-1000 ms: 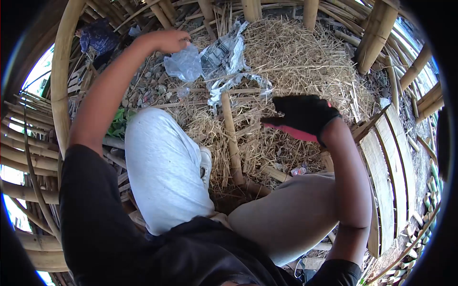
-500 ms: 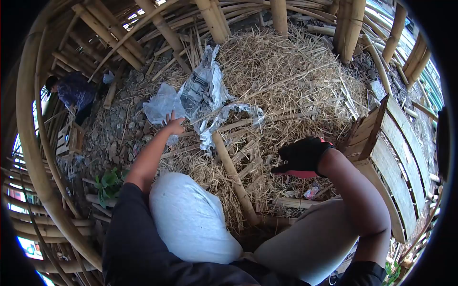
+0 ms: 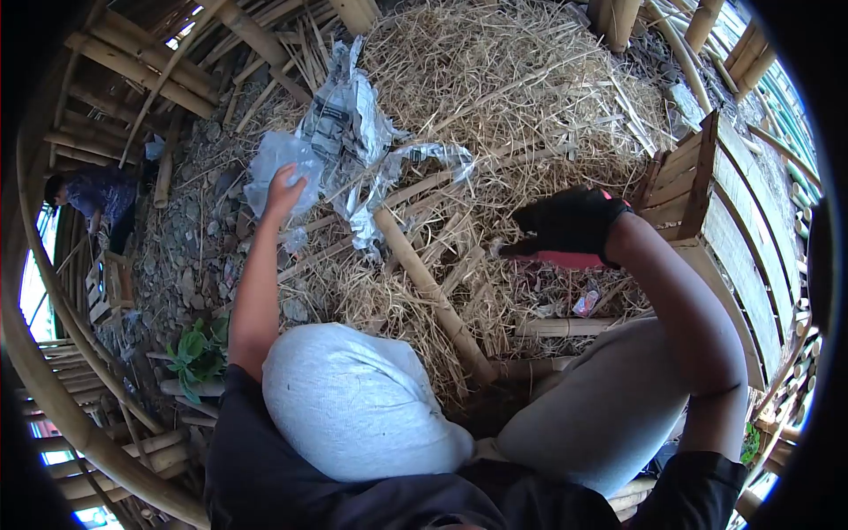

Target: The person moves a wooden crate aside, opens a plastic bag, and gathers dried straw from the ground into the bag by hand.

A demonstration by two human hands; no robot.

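My bare left hand [image 3: 284, 190] is closed on a crumpled clear plastic bag [image 3: 263, 172] lying over the stony ground. Against the bag's right side lies a torn, printed silvery-white plastic sheet [image 3: 349, 115], with strips trailing over the straw. My right hand [image 3: 570, 225], in a black glove with red parts, hovers low over the straw [image 3: 503, 79]. Its fingers and thumb are apart, and I see nothing held in it. A small shiny wrapper [image 3: 585, 304] lies below this hand. Between both hands a bamboo pole [image 3: 433, 296] slants across the straw.
A slatted wooden crate [image 3: 738, 238] stands on the right. Bamboo posts and poles [image 3: 79, 433] surround the area. At the far left another person [image 3: 97, 199] bends near a small wooden crate [image 3: 110, 287]. A green plant [image 3: 196, 353] grows beside my left knee.
My view has tilted down and shifted. My left hand's fingers, spread at the bag's edge before, have closed on the plastic. The gloved right hand stays over the straw, fingers apart.
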